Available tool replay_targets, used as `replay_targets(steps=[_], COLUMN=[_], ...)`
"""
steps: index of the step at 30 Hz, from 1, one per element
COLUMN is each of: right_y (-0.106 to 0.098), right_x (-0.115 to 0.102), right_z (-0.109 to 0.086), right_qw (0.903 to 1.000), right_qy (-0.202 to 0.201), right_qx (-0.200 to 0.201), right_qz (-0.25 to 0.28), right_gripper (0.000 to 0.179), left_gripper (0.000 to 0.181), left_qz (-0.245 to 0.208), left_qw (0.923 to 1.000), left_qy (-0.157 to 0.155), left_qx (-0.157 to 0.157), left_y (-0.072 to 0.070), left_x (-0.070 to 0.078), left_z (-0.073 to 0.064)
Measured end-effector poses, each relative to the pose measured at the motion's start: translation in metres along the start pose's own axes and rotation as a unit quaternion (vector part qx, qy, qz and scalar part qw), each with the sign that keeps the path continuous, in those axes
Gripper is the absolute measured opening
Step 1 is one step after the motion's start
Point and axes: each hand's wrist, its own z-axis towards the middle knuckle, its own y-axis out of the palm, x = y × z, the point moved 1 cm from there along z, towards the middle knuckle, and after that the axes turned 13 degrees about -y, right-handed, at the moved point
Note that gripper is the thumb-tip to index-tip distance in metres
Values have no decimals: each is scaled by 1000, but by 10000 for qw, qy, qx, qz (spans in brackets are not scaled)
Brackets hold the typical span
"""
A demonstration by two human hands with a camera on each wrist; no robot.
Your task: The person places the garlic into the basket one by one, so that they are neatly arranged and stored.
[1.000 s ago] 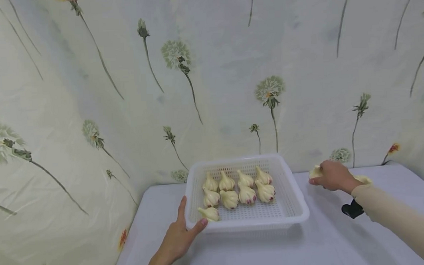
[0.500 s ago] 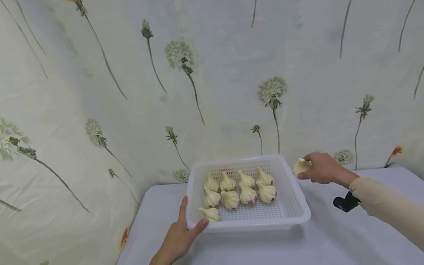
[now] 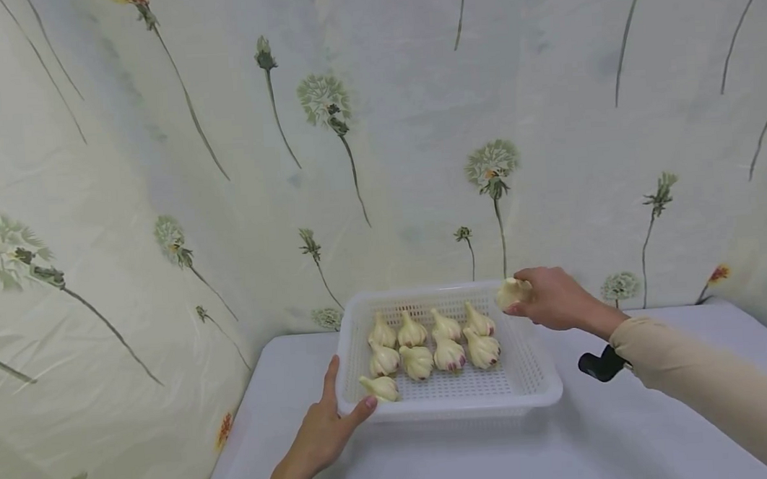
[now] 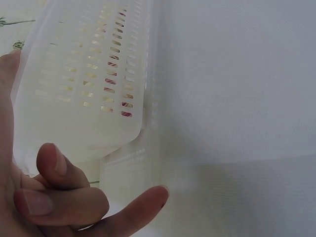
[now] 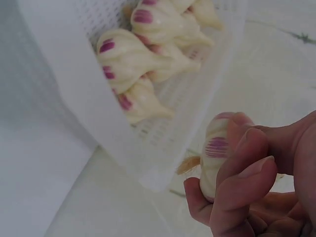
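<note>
Right hand (image 3: 552, 299) held above the 1 o'clock corner of the white basket (image 3: 528, 387), fingers (image 5: 242, 170) curled and pinching a garlic bulb (image 3: 511, 291) between thumb and fingertips; purple streaks on the bulb plain in the right wrist view, root end turned toward the basket. Bulb in the air, just over the rim, apart from the garlic inside.

Left hand (image 3: 322, 431) set against the basket's 7 o'clock corner, thumb hooked over the rim, palm along the outer wall. In the left wrist view: forefinger stretched out under the wall, the other fingers (image 4: 57, 163) loosely bent, nothing pinched.

Inside the basket, nine garlic bulbs (image 3: 431, 342): two rows of four toward 12 o'clock, tips up, and one lying on its side at 7 o'clock near the thumb.

Basket on a white table (image 3: 563, 447). Black wrist mount (image 3: 600, 365) under the right sleeve at 3 o'clock. Floral sheet (image 3: 379, 160) behind, at 12 o'clock.
</note>
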Motion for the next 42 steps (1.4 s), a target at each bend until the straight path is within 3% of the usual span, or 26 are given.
replay_targets(steps=[10,20,25,29,37,42], right_y=[34,74,85,94,106,112], right_x=[-34,-53,-58,-60,-64,-66], right_z=[22,44,52,55,64,67], right_qw=[9891,9625,9496,9455,9483,9515], right_qy=[-619,-1032,-1468,-1639,-1243,-1107], right_qx=[-489,-1277,-1692,-1942,-2385,-2437], right_qz=[1242,2160,2192,2036,1684,1514], right_gripper=[69,66,59,55,54,47], left_gripper=[105,106,105,105,105,105], left_qz=[-48,-57,-72,-39,-81,-106], left_qw=[10000,10000,9998,9998,9998,9997], left_qy=[3,71,149,175,157,216], left_qx=[-35,-41,-59,-24,-32,-9], left_y=[-1,-1,0,0,0,0], left_x=[-5,-5,-4,-4,-4,-5], left_z=[2,2,3,5,5,5])
